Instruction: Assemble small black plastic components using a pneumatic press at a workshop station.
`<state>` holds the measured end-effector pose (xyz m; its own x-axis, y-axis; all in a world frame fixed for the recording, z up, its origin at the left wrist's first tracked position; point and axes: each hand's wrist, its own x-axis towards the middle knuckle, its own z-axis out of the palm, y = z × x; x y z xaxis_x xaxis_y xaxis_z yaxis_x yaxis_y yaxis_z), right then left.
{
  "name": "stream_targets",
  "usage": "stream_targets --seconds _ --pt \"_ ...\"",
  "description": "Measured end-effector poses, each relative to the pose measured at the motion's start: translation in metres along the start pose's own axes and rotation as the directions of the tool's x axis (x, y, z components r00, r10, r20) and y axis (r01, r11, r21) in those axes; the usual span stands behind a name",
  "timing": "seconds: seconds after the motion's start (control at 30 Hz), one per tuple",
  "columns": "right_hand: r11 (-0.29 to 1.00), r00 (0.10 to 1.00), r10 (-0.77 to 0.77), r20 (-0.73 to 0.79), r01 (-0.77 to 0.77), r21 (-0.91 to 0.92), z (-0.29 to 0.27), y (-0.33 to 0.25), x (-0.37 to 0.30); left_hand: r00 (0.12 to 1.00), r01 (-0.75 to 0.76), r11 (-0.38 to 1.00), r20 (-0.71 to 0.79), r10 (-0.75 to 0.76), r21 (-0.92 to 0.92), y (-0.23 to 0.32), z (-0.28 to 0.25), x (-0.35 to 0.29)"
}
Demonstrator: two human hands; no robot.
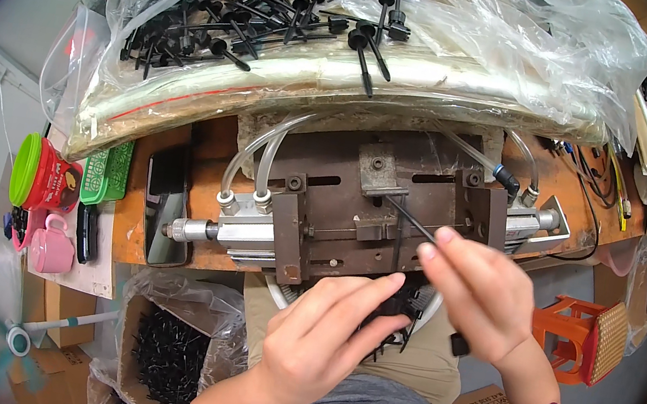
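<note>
My right hand pinches a thin black plastic rod between thumb and fingertips. The rod's far tip reaches the small metal block on the brown metal fixture. A black knob-like end shows below that hand; whether it belongs to the same rod is hidden. My left hand is curled at the fixture's near edge, thumb and fingers around a black stemmed plastic part whose stem stands up against the fixture. More black parts lie beneath both hands, over my lap.
Black stemmed parts heap on plastic sheeting behind the fixture. Pneumatic cylinders with clear hoses flank it. A phone lies left. A lined carton of black parts stands lower left, an orange stool right.
</note>
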<state>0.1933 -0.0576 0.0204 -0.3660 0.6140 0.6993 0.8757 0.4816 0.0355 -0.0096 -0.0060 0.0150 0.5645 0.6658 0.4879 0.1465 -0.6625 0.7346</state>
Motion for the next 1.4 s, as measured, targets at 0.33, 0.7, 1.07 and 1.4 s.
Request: stream_targets --seconds 0.33,0.7,1.07,1.4 --pt "0.959 0.957 0.280 -0.073 -0.275 0.069 -0.007 -0.002 -0.013 0.982 -0.166 0.867 0.162 0.100 0.471 -0.019 0.022 -0.002" --pt "0.985 0.989 0.142 0.046 -0.136 -0.107 -0.004 -0.012 -0.004 0.992 0.002 1.000 0.122 0.002 -0.030 -0.005 0.008 0.008" --pt "0.961 0.967 0.252 -0.038 -0.255 -0.104 -0.003 -0.007 -0.007 0.995 -0.095 0.946 0.034 0.089 0.309 -0.014 0.017 -0.011" --pt "0.854 0.876 0.482 -0.006 -0.468 0.228 -0.015 -0.019 -0.005 0.986 -0.159 0.843 0.132 0.105 0.514 -0.021 0.025 -0.002"
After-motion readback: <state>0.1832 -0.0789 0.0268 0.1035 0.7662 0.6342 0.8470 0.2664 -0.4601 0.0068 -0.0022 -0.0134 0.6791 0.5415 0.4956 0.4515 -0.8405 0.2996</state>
